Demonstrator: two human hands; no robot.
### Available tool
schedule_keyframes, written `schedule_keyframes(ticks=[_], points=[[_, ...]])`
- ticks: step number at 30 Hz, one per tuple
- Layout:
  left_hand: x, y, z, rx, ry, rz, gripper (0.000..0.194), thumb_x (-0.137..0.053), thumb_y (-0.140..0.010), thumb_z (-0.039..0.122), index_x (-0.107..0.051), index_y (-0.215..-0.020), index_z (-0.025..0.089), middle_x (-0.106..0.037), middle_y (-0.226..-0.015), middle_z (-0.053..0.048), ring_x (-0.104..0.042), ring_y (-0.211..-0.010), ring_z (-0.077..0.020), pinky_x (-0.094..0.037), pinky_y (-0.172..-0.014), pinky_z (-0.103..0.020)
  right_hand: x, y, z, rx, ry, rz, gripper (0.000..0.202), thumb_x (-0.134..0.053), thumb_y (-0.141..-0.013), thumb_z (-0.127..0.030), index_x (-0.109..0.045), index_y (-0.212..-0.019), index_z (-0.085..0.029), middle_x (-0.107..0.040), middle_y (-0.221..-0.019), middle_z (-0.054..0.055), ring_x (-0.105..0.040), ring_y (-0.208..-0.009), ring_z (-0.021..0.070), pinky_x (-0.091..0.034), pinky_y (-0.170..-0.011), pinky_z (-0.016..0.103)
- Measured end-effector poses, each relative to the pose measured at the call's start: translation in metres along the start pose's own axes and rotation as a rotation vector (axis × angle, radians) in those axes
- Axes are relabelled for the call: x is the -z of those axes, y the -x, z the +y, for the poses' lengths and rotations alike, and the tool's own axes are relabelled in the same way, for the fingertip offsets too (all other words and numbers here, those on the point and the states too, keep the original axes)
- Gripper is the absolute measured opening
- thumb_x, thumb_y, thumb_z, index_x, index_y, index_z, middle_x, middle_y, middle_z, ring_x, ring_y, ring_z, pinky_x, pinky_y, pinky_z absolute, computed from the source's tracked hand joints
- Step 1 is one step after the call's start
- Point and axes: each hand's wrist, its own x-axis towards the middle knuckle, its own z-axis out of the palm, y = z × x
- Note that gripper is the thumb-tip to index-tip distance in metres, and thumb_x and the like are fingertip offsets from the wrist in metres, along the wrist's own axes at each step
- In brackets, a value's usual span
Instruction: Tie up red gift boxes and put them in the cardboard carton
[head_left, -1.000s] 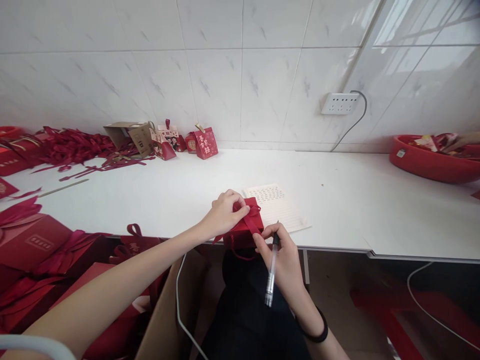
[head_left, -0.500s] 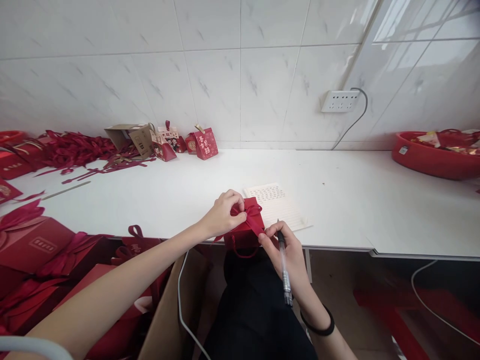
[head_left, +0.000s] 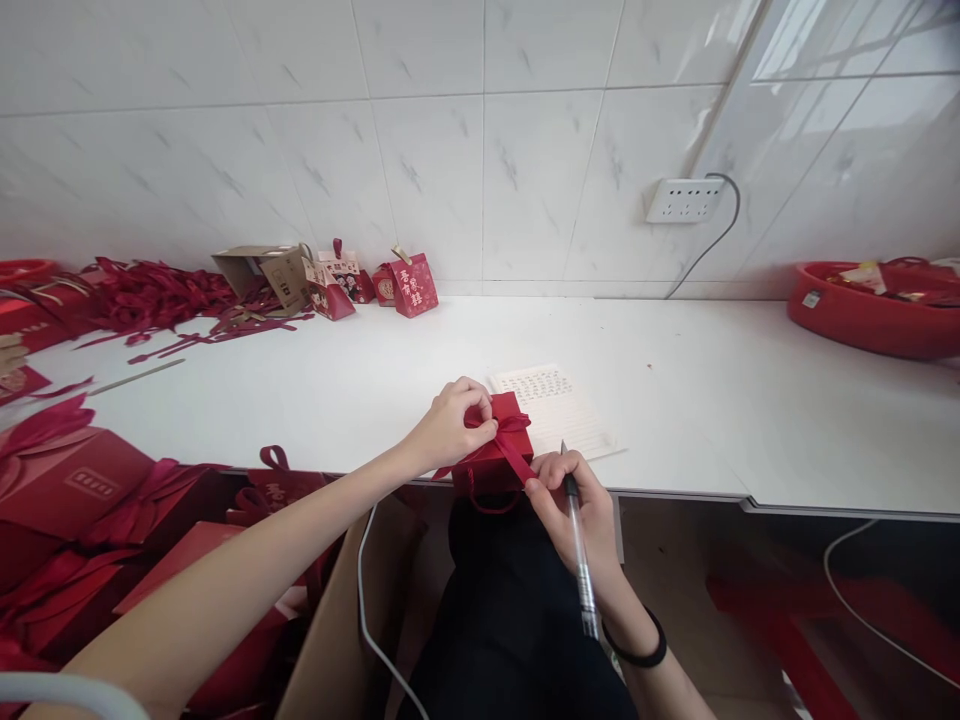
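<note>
A small red box [head_left: 491, 475] with a cord handle sits at the table's front edge, tied with a red ribbon bow [head_left: 513, 452]. At the bow's left side, my left hand [head_left: 459, 425] pinches the ribbon between thumb and fingers. Lower right of the box, my right hand [head_left: 574, 500] is closed on the end of a ribbon tail and also holds a clear pen [head_left: 579, 545], its dark tip pointing up. Behind the box lies an open notebook [head_left: 577, 415] with handwriting on its upper part, partly covered by the box.
Red ribbons [head_left: 150, 295], a cardboard box [head_left: 281, 278] and small decorated boxes [head_left: 415, 286] stand at the back left. Larger red boxes [head_left: 90, 480] fill the lower left. A red basin [head_left: 862, 315] is at the right. A white cable [head_left: 364, 600] hangs near my left forearm.
My right hand has moved slightly right and down, drawing the ribbon tail outward, and the pen has tilted. At the far left edge, another person's fingers have come into view.
</note>
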Motion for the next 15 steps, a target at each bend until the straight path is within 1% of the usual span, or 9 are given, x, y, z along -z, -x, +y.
schedule_keyframes(ticks=[3, 4, 6, 8, 9, 10, 12, 13, 15], points=[[-0.001, 0.000, 0.001, -0.017, -0.003, -0.001, 0.011, -0.055, -0.075, 0.022, -0.050, -0.066, 0.019, -0.053, -0.094, -0.003, -0.050, -0.095, -0.0197, -0.036, -0.093, -0.038, 0.009, -0.003, -0.002, -0.001, 0.004, -0.039, 0.018, -0.057, -0.082, -0.017, -0.042, -0.072, -0.021, -0.049, -0.068, -0.002, -0.048, -0.064, 0.0127, -0.040, -0.059, 0.024], [-0.001, 0.000, 0.001, -0.017, -0.001, -0.007, 0.012, -0.055, -0.075, 0.024, -0.049, -0.066, 0.019, -0.052, -0.095, -0.003, -0.049, -0.095, -0.0199, -0.036, -0.093, -0.038, 0.014, -0.006, -0.002, -0.003, 0.006, -0.016, 0.016, -0.056, -0.082, -0.017, -0.044, -0.073, -0.021, -0.051, -0.068, -0.002, -0.050, -0.063, 0.0129, -0.041, -0.058, 0.024], [0.000, 0.000, 0.001, -0.004, 0.002, -0.024, 0.015, -0.057, -0.076, 0.028, -0.049, -0.067, 0.019, -0.052, -0.096, -0.004, -0.048, -0.097, -0.0210, -0.036, -0.093, -0.039, 0.024, -0.017, -0.001, -0.008, 0.049, 0.086, 0.011, -0.055, -0.083, -0.019, -0.047, -0.075, -0.021, -0.055, -0.069, -0.001, -0.055, -0.065, 0.0141, -0.044, -0.059, 0.026], [0.000, -0.001, 0.001, 0.011, 0.000, -0.045, 0.018, -0.059, -0.075, 0.032, -0.048, -0.068, 0.020, -0.051, -0.097, -0.004, -0.047, -0.098, -0.0220, -0.036, -0.092, -0.040, 0.032, -0.032, 0.000, -0.008, 0.135, 0.164, 0.009, -0.058, -0.083, -0.023, -0.051, -0.078, -0.021, -0.060, -0.073, 0.001, -0.059, -0.073, 0.0163, -0.047, -0.067, 0.029], [0.001, -0.001, 0.001, 0.017, -0.001, -0.055, 0.019, -0.060, -0.075, 0.033, -0.048, -0.069, 0.020, -0.051, -0.097, -0.004, -0.046, -0.098, -0.0222, -0.036, -0.092, -0.040, 0.035, -0.040, 0.000, -0.006, 0.172, 0.149, 0.009, -0.060, -0.083, -0.025, -0.052, -0.081, -0.021, -0.062, -0.078, 0.002, -0.060, -0.079, 0.0175, -0.048, -0.072, 0.031], [0.001, -0.001, 0.000, 0.019, -0.001, -0.062, 0.019, -0.060, -0.075, 0.034, -0.048, -0.069, 0.020, -0.051, -0.097, -0.004, -0.046, -0.099, -0.0223, -0.036, -0.092, -0.040, 0.036, -0.047, 0.000, -0.002, 0.197, 0.097, 0.010, -0.062, -0.082, -0.026, -0.054, -0.083, -0.021, -0.063, -0.084, 0.003, -0.060, -0.085, 0.0186, -0.048, -0.076, 0.033], [0.002, -0.001, 0.000, 0.012, 0.001, -0.064, 0.019, -0.060, -0.075, 0.033, -0.049, -0.070, 0.020, -0.051, -0.097, -0.004, -0.046, -0.099, -0.0221, -0.036, -0.092, -0.040, 0.037, -0.060, 0.000, 0.019, 0.220, -0.049, 0.013, -0.064, -0.081, -0.029, -0.055, -0.086, -0.021, -0.063, -0.094, 0.005, -0.059, -0.092, 0.0199, -0.048, -0.080, 0.035], [0.002, 0.000, 0.000, 0.010, 0.001, -0.059, 0.018, -0.060, -0.075, 0.033, -0.049, -0.071, 0.020, -0.051, -0.097, -0.004, -0.046, -0.099, -0.0220, -0.035, -0.093, -0.040, 0.036, -0.065, 0.000, 0.029, 0.238, -0.116, 0.012, -0.063, -0.081, -0.029, -0.056, -0.087, -0.021, -0.063, -0.095, 0.005, -0.059, -0.092, 0.0200, -0.048, -0.080, 0.035], [0.002, 0.000, 0.000, 0.009, 0.007, -0.052, 0.017, -0.061, -0.076, 0.033, -0.051, -0.074, 0.020, -0.052, -0.098, -0.003, -0.046, -0.100, -0.0220, -0.035, -0.094, -0.041, 0.033, -0.073, 0.000, 0.035, 0.309, -0.205, 0.011, -0.062, -0.081, -0.030, -0.058, -0.085, -0.021, -0.064, -0.090, 0.004, -0.059, -0.084, 0.0190, -0.047, -0.077, 0.035]])
